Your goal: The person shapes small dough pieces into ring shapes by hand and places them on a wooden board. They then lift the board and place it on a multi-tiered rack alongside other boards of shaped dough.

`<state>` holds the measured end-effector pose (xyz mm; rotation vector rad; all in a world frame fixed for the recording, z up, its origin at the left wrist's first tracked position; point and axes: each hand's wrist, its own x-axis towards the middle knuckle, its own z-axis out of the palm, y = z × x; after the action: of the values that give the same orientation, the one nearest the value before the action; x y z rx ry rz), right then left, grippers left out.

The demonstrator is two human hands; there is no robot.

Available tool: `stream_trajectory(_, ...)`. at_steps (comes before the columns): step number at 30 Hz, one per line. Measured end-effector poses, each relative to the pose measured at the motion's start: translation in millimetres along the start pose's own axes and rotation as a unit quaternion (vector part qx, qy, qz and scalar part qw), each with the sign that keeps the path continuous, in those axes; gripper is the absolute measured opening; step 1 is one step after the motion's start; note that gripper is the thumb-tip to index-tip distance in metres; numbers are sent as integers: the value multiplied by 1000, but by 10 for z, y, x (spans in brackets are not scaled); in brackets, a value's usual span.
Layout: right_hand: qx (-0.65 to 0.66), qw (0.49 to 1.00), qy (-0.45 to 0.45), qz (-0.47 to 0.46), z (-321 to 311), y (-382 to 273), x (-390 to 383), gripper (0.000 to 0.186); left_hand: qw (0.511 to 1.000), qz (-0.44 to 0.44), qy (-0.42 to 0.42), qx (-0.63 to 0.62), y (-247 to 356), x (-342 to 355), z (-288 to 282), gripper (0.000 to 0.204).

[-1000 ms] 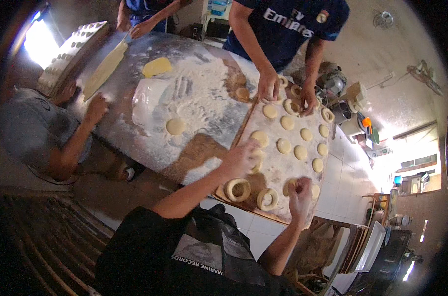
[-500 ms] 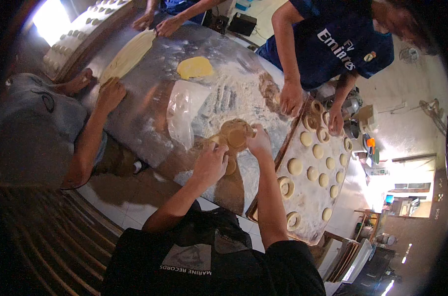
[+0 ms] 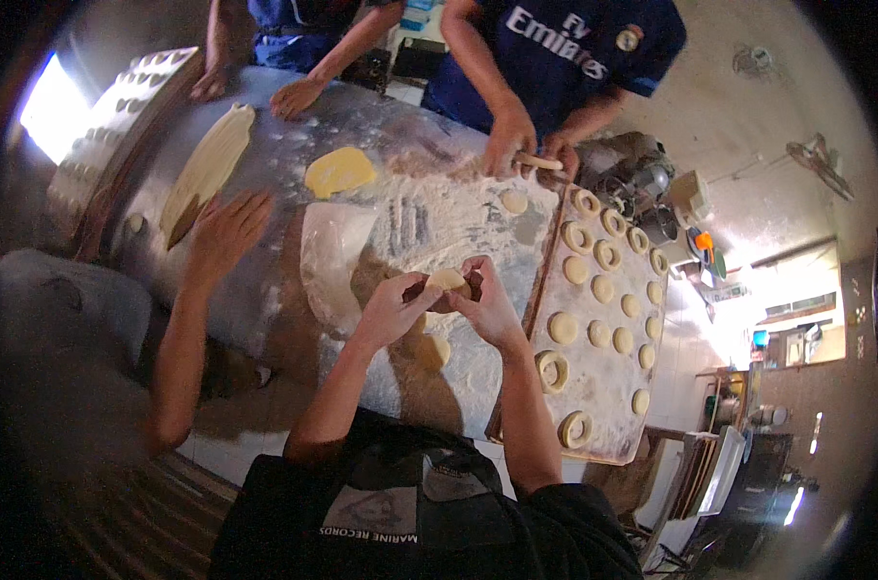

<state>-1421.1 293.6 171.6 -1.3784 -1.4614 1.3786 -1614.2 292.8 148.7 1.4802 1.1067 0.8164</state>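
Pinching from both sides, the fingertips of the left hand point(image 3: 395, 307) and the right hand point(image 3: 492, 307) are closed on a small, curved piece of pale dough point(image 3: 446, 279), which hangs between them over the near part of a grey, flour-dusted metal table point(image 3: 265, 159); the fingers partly cover its ends, so its full outline cannot be told. Just below the hands, toward the body, a flat, round disc of pale dough point(image 3: 436, 352) lies on the table, partly in shadow. Left of the left hand is a crumpled sheet of clear plastic point(image 3: 334, 256), and beyond the hands spreads a wide, streaked patch of white flour point(image 3: 424, 227). Near the far edge of the flour sit a flat, rounded slab of bright yellow dough point(image 3: 340, 172) and, farther right, a lone pale dough round point(image 3: 514, 201). Right of the right hand, and apart from it, stands a wide, floured board point(image 3: 608, 440) bearing thick dough rings point(image 3: 563, 372) and plain, pale dough discs point(image 3: 561, 328). Past the board's far corner, a co-worker in a navy shirt point(image 3: 540, 72) grips a pale dough ring point(image 3: 538, 161) with both hands. Off to the left, a long, flattened strip of pale dough point(image 3: 207, 169) lies near another co-worker's outstretched hand point(image 3: 231, 232).
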Motion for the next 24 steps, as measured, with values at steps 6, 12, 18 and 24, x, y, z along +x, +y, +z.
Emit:
stream_trajectory(6, 145, 989, 6, -1, -39, -345, -306, 44, 996, -42, 8, -77, 521, -164, 43, 34)
stream_trajectory(12, -235, 931, 272, -65, 195, -22, -202, 53, 991, 80, 36, 99, 569, -177, 202, 31)
stream_trajectory(18, 140, 988, 3, -64, 127, 82, -336, 62, 944, 171, 245, 140, 355, -190, 507, 41)
stream_trajectory(24, 468, 870, -76, -134, 93, -56, -534, 55, 912, 181, 148, -336, 143, -245, 528, 37)
